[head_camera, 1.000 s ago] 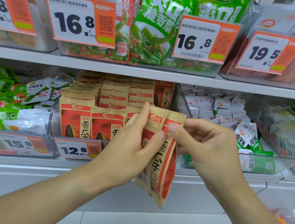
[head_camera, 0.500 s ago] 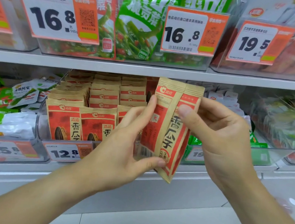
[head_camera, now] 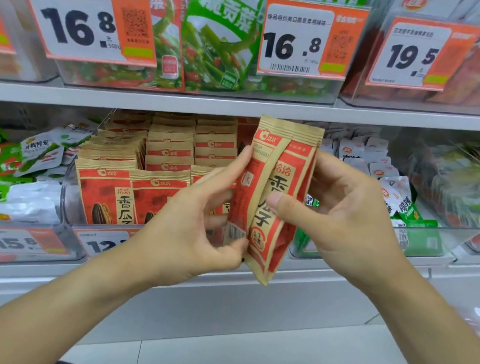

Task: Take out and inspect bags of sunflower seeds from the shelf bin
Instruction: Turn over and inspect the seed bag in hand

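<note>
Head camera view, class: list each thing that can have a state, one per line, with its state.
Two red-and-tan paper sunflower seed bags: out of bin, upright, held together.
Left hand: grips the bags.
Right hand: thumb pinches the bags.
Clear plastic shelf bin: holds upright seed bags.

One head-worn view, close to the shelf (head_camera: 241, 108), faces forward and slightly down at its bins.
</note>
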Available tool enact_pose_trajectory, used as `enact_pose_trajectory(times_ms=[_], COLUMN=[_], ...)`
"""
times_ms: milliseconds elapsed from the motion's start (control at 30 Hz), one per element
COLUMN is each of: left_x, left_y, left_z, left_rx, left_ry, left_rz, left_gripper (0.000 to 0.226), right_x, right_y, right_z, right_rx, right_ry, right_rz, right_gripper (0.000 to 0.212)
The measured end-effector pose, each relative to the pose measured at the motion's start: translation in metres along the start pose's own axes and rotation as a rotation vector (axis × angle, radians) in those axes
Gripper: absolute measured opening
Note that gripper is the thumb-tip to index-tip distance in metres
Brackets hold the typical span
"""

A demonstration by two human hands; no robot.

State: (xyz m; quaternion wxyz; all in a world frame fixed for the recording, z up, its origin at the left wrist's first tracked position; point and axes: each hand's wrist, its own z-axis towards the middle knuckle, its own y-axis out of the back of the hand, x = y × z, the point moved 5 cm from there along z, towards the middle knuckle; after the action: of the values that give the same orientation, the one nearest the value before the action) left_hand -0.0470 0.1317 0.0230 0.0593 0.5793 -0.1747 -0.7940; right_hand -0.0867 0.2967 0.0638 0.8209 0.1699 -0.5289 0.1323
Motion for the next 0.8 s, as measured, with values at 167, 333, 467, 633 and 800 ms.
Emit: enact_pose_trajectory(times_ms=[167,333,467,633,800], left_x=[0.000,-0.010,-0.024,-0.042,-0.050], left_y=[0.000,-0.002,-0.004,0.001,0.008], left_z=[-0.001,-0.005,-0.008,-0.009,-0.013], left_rx=[0.027,0.026,-0.051,-0.161,-0.323], left_ry=[0.011,-0.073,-0.144,-0.345,-0.441], left_rz=[-0.012,0.132,0.195,0.369,0.440], left_gripper=[0.105,0.111,0.096,0.042,0.046], right_x=[-0.003,-0.006,-0.008,-0.013,0.009], right_y=[0.002,-0.003,-0.002,0.013,0.032], right_z=[0.000,-0.001,0.001,0.001,-0.003], right_rx=[-0.007,0.121,0.075,0.062,0.084], right_ry=[-0.006,-0.011,-0.003,-0.004,0.206], right_rz=[0.023,0.206,0.194,0.086,-0.084], right_gripper=[0.037,0.033,0.042,0.079,0.018])
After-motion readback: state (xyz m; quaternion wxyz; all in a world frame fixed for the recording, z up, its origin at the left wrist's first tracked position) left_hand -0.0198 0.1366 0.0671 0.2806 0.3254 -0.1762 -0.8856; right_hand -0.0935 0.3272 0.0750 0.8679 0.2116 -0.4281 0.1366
